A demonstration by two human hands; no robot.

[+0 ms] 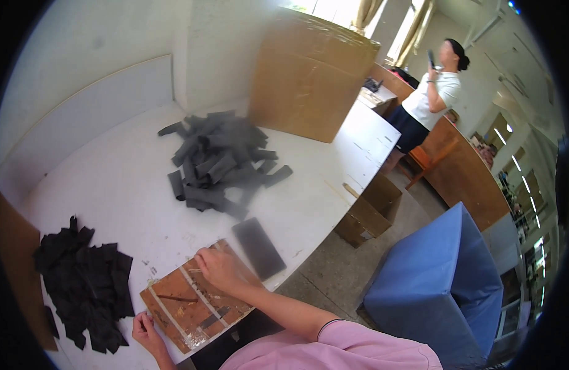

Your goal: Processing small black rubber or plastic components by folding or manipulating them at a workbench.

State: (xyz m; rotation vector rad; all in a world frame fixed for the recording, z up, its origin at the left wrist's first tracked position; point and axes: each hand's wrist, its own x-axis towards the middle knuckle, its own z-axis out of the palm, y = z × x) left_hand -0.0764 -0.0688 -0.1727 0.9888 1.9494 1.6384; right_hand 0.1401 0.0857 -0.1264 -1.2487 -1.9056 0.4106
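A brown wooden board (164, 314) crossed by pale strips lies at the table's near edge, a short dark strip (213, 319) and a thin brown stick (178, 299) on it. Over its far right part is my right hand (221, 270), fingers bent and pressed together; anything in them is hidden. Beside the board's left edge my left hand (147, 334) is closed with fingertips together, and I cannot make out what it holds. Left of it lies a heap of black fabric pieces (87, 280). A dark grey rectangular slab (258, 248) rests just beyond the board on the right.
A second pile of dark grey strips (213, 163) sits farther back on the white table (118, 179). Behind it stands a large cardboard box (312, 74). On the floor to the right are an open carton (371, 213) and a blue bin (414, 277). Another person (429, 98) stands beyond the table.
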